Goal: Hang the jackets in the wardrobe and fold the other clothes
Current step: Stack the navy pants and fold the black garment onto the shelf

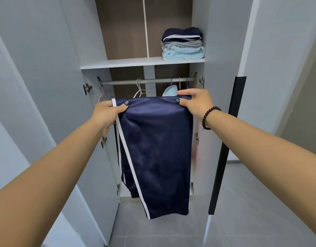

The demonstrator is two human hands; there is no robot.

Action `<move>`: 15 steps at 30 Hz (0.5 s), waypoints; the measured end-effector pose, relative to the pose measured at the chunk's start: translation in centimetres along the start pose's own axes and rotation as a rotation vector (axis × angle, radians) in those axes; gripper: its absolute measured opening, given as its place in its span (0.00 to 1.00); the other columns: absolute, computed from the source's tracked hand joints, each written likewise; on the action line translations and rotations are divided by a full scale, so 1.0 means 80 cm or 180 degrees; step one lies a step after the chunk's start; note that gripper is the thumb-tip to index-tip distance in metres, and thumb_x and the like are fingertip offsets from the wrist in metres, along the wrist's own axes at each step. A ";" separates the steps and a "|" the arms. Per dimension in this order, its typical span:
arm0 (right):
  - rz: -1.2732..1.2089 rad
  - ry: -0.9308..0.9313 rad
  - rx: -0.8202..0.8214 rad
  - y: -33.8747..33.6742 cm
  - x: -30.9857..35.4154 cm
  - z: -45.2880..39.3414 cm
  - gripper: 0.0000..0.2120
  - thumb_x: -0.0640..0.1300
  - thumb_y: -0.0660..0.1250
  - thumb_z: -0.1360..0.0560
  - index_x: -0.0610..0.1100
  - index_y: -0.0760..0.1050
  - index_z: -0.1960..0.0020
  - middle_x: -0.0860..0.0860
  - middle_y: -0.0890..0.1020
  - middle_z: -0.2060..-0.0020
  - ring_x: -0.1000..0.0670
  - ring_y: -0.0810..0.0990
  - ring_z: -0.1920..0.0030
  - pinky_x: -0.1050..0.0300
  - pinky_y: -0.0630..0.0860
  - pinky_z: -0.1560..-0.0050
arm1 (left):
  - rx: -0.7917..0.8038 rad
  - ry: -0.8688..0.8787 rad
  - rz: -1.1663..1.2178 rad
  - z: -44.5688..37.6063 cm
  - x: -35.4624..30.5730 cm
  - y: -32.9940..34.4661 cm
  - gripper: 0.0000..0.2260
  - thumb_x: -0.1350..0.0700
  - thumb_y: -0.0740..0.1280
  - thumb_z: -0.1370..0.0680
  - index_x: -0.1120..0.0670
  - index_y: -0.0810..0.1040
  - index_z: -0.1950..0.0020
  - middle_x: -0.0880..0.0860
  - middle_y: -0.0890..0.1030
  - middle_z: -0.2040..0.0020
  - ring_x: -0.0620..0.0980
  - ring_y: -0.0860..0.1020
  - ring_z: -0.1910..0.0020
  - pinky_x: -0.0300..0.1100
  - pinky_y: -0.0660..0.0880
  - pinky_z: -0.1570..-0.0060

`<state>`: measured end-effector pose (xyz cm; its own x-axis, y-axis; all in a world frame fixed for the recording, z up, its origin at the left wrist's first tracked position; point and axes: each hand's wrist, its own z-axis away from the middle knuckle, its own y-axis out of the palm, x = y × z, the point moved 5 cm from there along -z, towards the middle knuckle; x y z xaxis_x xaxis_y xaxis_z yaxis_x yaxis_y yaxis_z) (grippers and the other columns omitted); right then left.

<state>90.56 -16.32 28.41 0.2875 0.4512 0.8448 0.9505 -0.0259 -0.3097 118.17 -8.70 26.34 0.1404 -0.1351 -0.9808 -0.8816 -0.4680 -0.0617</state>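
We hold the navy trousers (157,148) up before the open wardrobe (223,50), our left hand (107,111) pinching one top corner by the white stripe, our right hand (194,102) pinching the other. The legs hang down above the floor (251,202). A folded pile (183,43) sits on the shelf (128,62) above the rail (121,82).

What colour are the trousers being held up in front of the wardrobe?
The trousers are dark navy with a white side stripe, clearest in the head view.
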 end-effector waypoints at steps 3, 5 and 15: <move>0.0164 -0.0072 0.0168 -0.001 -0.001 -0.001 0.22 0.37 0.77 0.33 0.46 0.80 0.40 0.49 0.81 0.43 0.51 0.78 0.42 0.56 0.75 0.37 | -0.0144 0.0025 -0.0102 0.008 -0.008 -0.002 0.02 0.56 0.68 0.21 0.51 0.81 0.52 0.49 0.84 0.56 0.48 0.82 0.57 0.44 0.79 0.56; 0.0514 -0.0193 0.0295 0.000 -0.001 -0.001 0.23 0.40 0.78 0.35 0.46 0.80 0.41 0.49 0.82 0.44 0.51 0.78 0.43 0.55 0.75 0.39 | 0.0021 -0.0004 -0.0195 0.015 -0.015 0.000 0.04 0.55 0.66 0.20 0.52 0.80 0.51 0.50 0.84 0.55 0.49 0.82 0.56 0.45 0.79 0.54; 0.1394 -0.0497 0.0159 -0.027 -0.008 0.009 0.18 0.47 0.80 0.37 0.46 0.83 0.49 0.52 0.84 0.53 0.56 0.76 0.56 0.68 0.71 0.54 | -0.0338 0.0551 -0.0746 0.054 -0.024 0.005 0.09 0.63 0.75 0.28 0.49 0.83 0.58 0.52 0.85 0.58 0.53 0.83 0.57 0.45 0.81 0.55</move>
<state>88.22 -15.88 28.26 0.6356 0.5364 0.5552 0.7356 -0.2027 -0.6463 115.57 -4.83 27.43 0.4170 -0.1554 -0.8955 -0.7655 -0.5913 -0.2539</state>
